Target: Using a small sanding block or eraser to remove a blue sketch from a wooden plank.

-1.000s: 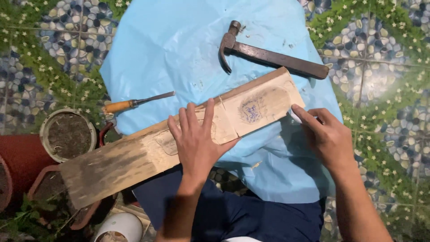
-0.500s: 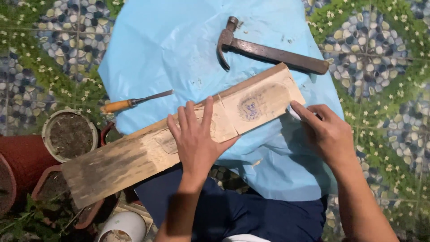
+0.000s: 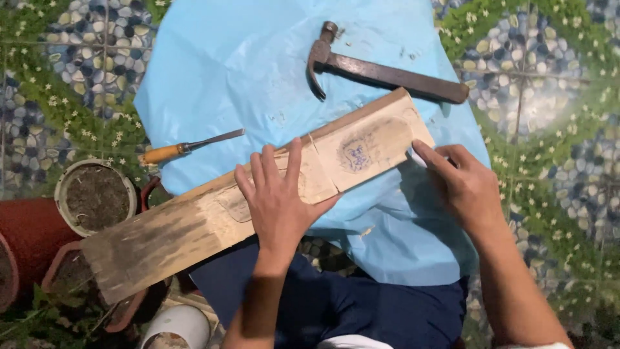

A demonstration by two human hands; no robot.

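A long wooden plank (image 3: 194,223) lies slanted across a light blue plastic sheet (image 3: 271,71), its right end pale with a bluish mark. My left hand (image 3: 281,200) presses flat on the plank's middle, fingers spread. My right hand (image 3: 462,184) rests at the plank's right end, pinching a small white object against the edge; what it is I cannot tell. A claw hammer (image 3: 381,71) with a dark handle lies on the sheet beyond the plank. A chisel (image 3: 187,147) with a yellow wooden handle lies at the sheet's left edge.
The floor is patterned pebble-and-green tile (image 3: 549,77). At the left stand a pot filled with soil (image 3: 95,197) and reddish-brown pots (image 3: 22,232). A white container (image 3: 177,326) sits near my dark blue trousers (image 3: 349,304).
Both hands and the plank hold the same pose. Only the view has shifted slightly.
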